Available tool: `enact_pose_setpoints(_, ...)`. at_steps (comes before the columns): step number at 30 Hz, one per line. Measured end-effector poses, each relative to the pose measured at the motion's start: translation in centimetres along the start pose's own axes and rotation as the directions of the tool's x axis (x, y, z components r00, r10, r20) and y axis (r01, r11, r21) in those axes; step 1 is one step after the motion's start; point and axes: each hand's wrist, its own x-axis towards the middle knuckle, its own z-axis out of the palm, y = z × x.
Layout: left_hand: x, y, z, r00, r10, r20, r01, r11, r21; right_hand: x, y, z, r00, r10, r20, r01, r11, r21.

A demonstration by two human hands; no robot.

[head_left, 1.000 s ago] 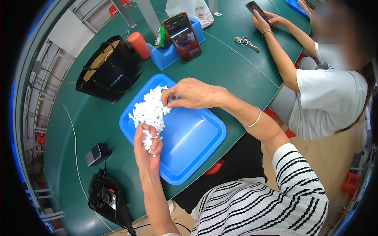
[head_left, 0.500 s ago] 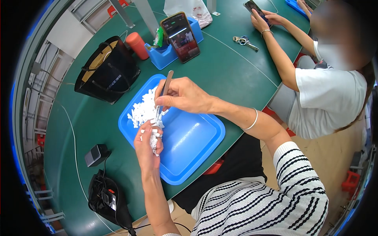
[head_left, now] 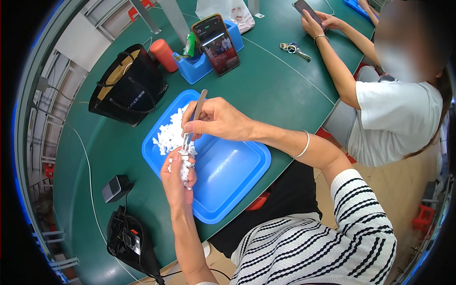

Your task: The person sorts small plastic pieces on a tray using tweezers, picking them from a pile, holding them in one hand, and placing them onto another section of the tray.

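Note:
Several small white pieces (head_left: 186, 172) rest in my left hand (head_left: 175, 183), its fingers curled round them above the tray's near left part. My right hand (head_left: 218, 121) pinches metal tweezers (head_left: 200, 104), whose tips point down at a white piece by my left fingertips. Whether the tips grip that piece is too small to tell. Under both hands lies a blue tray (head_left: 232, 178), with a heap of white pieces (head_left: 168, 135) on its far left side, partly hidden by my right hand.
Beyond the tray a phone (head_left: 219, 45) leans on a blue holder (head_left: 194, 69), beside a red bottle (head_left: 164, 54) and black bag (head_left: 128, 90). A power bank (head_left: 116, 188) and black pouch (head_left: 128, 237) lie left. Keys (head_left: 295, 50) lie near another person (head_left: 394, 114).
My right hand has come from the heap towards my left hand, and the tweezers now show upright in its fingers. My left fingers have shifted slightly round the white pieces.

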Motion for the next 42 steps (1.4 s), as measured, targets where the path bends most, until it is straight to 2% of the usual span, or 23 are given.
enact_pose_setpoints(7,0.0,0.1,-0.3,0.998,-0.014,0.069,0.024,0.989,-0.145,0.1,0.9,0.2,0.998,-0.018,-0.056,0.025,0.993,0.115)
enact_pose_setpoints(9,0.0,0.3,-0.2,0.997,-0.025,0.072,0.035,0.989,-0.144,0.1,0.9,0.0,0.998,0.044,-0.04,-0.037,0.988,0.148)
enact_pose_setpoints(13,-0.1,0.3,-0.1,0.995,-0.034,0.097,0.051,0.982,-0.18,0.0,0.7,0.0,0.996,0.057,-0.068,-0.049,0.991,0.122)
enact_pose_setpoints(16,-0.1,0.4,-0.4,0.991,-0.034,0.129,0.062,0.974,-0.22,-0.1,0.9,0.3,0.993,0.084,-0.088,-0.067,0.981,0.181)
enact_pose_setpoints(18,-0.1,0.4,-0.6,0.99,-0.037,0.137,0.065,0.975,-0.214,-0.2,1.1,0.4,0.973,0.202,-0.114,-0.156,0.934,0.32)
enact_pose_setpoints(20,-0.1,0.4,-0.7,0.989,-0.038,0.141,0.067,0.975,-0.21,0.2,1.5,0.1,0.963,0.206,-0.173,-0.107,0.883,0.457)
enact_pose_setpoints(21,-0.1,0.4,-0.6,0.989,-0.05,0.138,0.078,0.976,-0.204,0.5,1.4,-0.5,0.963,0.196,-0.187,-0.089,0.881,0.464)
enact_pose_setpoints(24,-0.1,0.4,-0.5,0.99,-0.06,0.124,0.087,0.972,-0.219,0.5,0.3,-1.4,0.978,0.097,-0.187,-0.026,0.935,0.353)
enact_pose_setpoints(32,-0.1,0.5,-0.2,0.99,-0.058,0.13,0.085,0.973,-0.216,0.3,0.4,-0.2,0.995,0.074,-0.07,-0.061,0.982,0.178)
enact_pose_setpoints(34,-0.1,0.5,-0.1,0.991,-0.057,0.118,0.074,0.987,-0.143,0.2,0.6,-0.2,0.999,0.048,0.003,-0.047,0.984,0.172)
enact_pose_setpoints(39,-0.3,0.6,0.1,0.995,-0.058,0.083,0.067,0.991,-0.113,0.4,-0.5,-1.1,0.991,0.033,-0.128,-0.017,0.993,0.121)
enact_pose_setpoints(42,-0.2,0.7,0.0,0.994,-0.056,0.09,0.068,0.987,-0.146,0.6,-0.5,-1.6,0.993,0.037,-0.113,-0.028,0.996,0.083)
